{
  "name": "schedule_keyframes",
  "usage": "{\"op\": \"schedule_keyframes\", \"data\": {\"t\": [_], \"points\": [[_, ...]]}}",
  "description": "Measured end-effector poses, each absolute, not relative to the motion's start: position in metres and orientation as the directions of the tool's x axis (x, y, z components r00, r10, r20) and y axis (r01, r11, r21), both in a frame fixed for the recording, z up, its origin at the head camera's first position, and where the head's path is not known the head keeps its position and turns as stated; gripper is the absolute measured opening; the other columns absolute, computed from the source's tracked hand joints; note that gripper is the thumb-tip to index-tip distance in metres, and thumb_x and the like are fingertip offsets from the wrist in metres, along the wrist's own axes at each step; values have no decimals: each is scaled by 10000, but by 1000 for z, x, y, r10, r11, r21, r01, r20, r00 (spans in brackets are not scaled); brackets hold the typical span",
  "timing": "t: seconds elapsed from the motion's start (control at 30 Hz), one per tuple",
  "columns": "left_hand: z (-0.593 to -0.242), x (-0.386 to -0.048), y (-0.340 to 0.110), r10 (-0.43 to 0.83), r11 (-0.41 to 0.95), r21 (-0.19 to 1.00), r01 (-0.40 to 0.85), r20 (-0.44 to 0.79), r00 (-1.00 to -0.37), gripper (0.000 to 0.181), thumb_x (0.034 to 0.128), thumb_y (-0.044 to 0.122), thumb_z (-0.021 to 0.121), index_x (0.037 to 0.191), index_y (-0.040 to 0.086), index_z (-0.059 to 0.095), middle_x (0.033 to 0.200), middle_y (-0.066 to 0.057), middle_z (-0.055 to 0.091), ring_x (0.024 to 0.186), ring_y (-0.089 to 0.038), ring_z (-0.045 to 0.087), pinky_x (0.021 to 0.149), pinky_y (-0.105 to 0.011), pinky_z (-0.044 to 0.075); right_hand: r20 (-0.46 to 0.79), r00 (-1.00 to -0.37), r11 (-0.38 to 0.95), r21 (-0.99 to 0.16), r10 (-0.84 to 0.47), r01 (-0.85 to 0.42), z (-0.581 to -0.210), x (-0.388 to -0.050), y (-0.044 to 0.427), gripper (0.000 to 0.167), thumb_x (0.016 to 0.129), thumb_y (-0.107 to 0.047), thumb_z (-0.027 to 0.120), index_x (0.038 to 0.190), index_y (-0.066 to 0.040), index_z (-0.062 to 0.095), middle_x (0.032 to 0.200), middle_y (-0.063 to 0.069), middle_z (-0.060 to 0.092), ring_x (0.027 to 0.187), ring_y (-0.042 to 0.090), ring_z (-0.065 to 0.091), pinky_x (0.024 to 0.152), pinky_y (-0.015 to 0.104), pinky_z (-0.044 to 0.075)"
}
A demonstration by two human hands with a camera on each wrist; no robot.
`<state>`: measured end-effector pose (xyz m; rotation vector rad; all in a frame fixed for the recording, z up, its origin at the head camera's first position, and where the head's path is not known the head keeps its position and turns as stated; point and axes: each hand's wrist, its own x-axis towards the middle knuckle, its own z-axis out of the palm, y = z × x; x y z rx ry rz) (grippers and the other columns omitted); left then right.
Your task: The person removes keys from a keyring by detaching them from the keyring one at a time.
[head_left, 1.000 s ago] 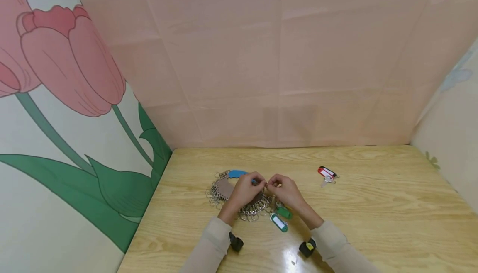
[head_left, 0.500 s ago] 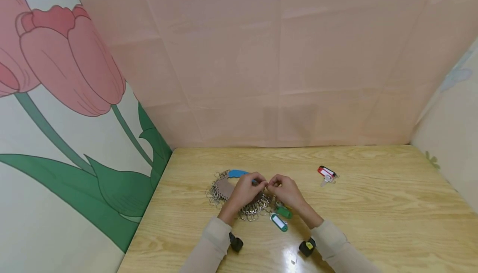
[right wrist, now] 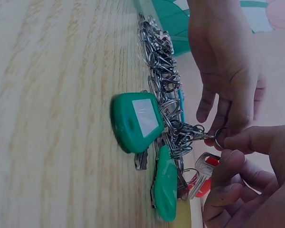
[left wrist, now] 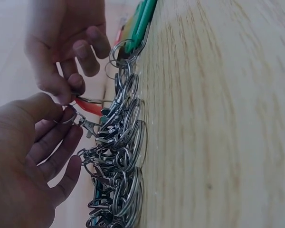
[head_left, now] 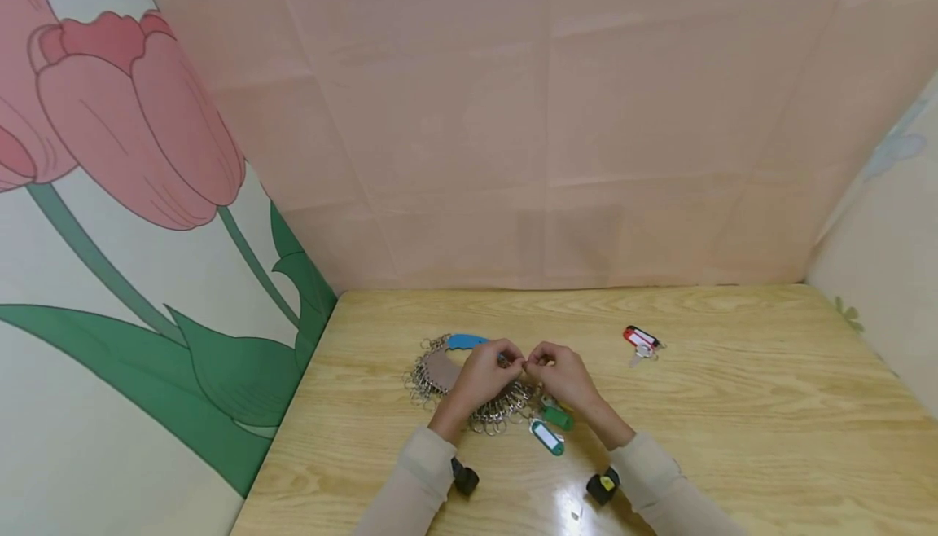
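Both hands meet over a curved brown piece [head_left: 442, 367] with a blue section [head_left: 465, 341], fringed by many metal clasps and split rings [head_left: 493, 416]. My left hand [head_left: 485, 371] pinches a split ring [right wrist: 220, 137] attached to a metal clasp [left wrist: 89, 126]. Against it, my right hand [head_left: 563, 376] pinches the end of a red key tag [left wrist: 88, 105]. A silver key [right wrist: 204, 172] hangs beside that tag, below the right fingers. The fingertips partly hide the contact. Two green key tags [head_left: 548, 437] [head_left: 557, 417] lie near the right wrist.
Farther right on the wooden table [head_left: 733, 406] lie a red key tag [head_left: 639, 338], a black one and a small key [head_left: 642, 353]. A pink sheet [head_left: 545, 153] hangs behind the table. A tulip-patterned wall [head_left: 146, 259] borders the left side.
The two hands stay in nearly the same place, fingertips together, with only slight finger movement. The tags and rings on the table have not visibly moved.
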<state>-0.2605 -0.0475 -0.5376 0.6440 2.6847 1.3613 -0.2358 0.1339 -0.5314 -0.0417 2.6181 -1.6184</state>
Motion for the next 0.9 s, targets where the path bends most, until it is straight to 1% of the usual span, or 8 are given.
{"op": "schedule_keyframes", "data": {"t": [0.17,0.4,0.5,0.67,0.9], "points": [[-538,-260,-48,396,526,775,350,141,-907,78,1044,172,687,1043,135,755,1017,-16,760,886,-58,674,774,-219,555,-24,-997,445,-895,-67,-9,-531,-236,134,58,962,-93,706,910,-72,722,876,68,719,569,109,551,514,251,454],[-538,-259,-50,389,535,769,351,145,-910,82,1049,182,685,1051,138,754,1026,-18,760,826,-42,641,730,-223,533,-18,-995,423,-906,-101,-27,-531,-234,135,74,983,-86,695,916,-65,716,866,164,720,507,108,520,486,248,437],[-538,-259,-50,385,532,774,344,140,-912,85,1052,195,684,1055,143,751,1033,-15,757,810,-29,631,718,-222,528,-18,-994,416,-909,-103,-26,-530,-234,135,75,986,-85,696,916,-67,716,865,163,713,493,94,504,482,242,428],[-538,-260,-51,385,530,776,342,139,-912,96,1060,208,677,1066,153,755,1047,-14,760,824,-34,644,732,-227,539,-17,-995,416,-909,-99,-26,-530,-234,134,72,984,-78,706,912,-72,716,885,128,715,518,99,518,490,237,432],[-540,-261,-52,390,525,772,357,155,-908,98,1064,207,672,1067,158,757,1048,-12,764,841,-54,660,745,-243,550,-22,-993,392,-919,-117,-26,-529,-234,134,65,993,-78,699,937,-48,717,912,177,710,519,115,513,495,234,430]]}}
